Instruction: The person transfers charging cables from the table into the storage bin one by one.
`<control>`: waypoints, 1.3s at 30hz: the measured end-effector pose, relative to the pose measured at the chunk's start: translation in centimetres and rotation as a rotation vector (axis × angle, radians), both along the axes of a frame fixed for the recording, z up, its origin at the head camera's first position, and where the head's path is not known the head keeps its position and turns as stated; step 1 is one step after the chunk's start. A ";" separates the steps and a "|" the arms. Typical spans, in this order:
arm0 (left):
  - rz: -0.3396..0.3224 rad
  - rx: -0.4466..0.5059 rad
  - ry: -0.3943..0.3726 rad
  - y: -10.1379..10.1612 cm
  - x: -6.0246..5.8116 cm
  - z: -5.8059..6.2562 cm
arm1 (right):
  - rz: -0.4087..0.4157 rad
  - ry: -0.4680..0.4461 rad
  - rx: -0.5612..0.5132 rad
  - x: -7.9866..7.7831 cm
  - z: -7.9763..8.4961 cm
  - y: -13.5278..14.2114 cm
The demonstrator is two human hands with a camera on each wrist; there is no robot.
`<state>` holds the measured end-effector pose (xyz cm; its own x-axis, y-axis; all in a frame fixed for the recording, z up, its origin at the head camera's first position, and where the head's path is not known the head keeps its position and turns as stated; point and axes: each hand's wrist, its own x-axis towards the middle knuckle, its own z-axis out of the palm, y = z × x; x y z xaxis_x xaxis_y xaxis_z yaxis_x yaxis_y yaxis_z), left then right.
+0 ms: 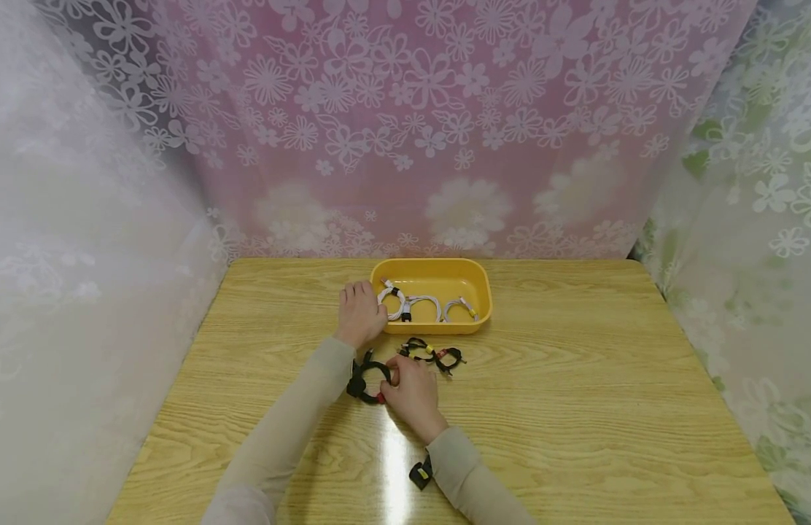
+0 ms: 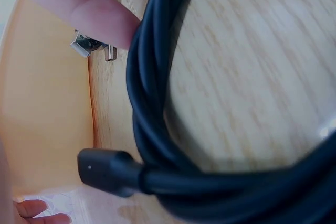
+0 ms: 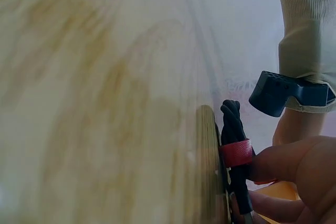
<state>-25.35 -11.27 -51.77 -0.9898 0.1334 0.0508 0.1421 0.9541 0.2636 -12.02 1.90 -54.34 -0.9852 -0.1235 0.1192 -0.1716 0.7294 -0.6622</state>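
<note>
My left hand point(image 1: 362, 313) holds the left end of a yellow plastic bin point(image 1: 438, 327), its thumb side over the front left corner. Coiled white cables point(image 1: 425, 299) lie inside, along the bin's front wall. In front of the bin, my right hand point(image 1: 413, 390) pinches a coiled black cable point(image 1: 376, 366) by its right side. A red strap point(image 3: 237, 153) binds that coil, close to the thumb and finger in the right wrist view. The coil's dark connector point(image 2: 107, 171) shows large in the left wrist view.
Smaller black cable coils point(image 1: 450, 357) with yellow and red ties lie on the wooden table point(image 1: 576, 408) between the bin and my right hand. A black wrist camera point(image 1: 421, 474) sits by the right cuff. Floral curtains point(image 1: 432, 146) hang behind and at both sides.
</note>
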 end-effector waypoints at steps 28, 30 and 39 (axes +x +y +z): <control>0.005 0.013 -0.009 -0.1 -0.1 -0.2 | -0.021 -0.013 0.074 1.0 1.0 2.9; 0.005 0.013 -0.008 0.0 -0.1 -0.2 | -0.021 -0.032 0.057 1.2 1.1 3.2; 0.004 -0.004 0.005 0.0 -0.1 -0.2 | 0.006 -0.084 0.008 1.8 1.7 4.2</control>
<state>-25.46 -11.30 -51.99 -0.9900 0.1296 0.0554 0.1396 0.9556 0.2594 -10.22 6.08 -52.64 -0.9909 -0.1301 0.0356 -0.1204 0.7341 -0.6683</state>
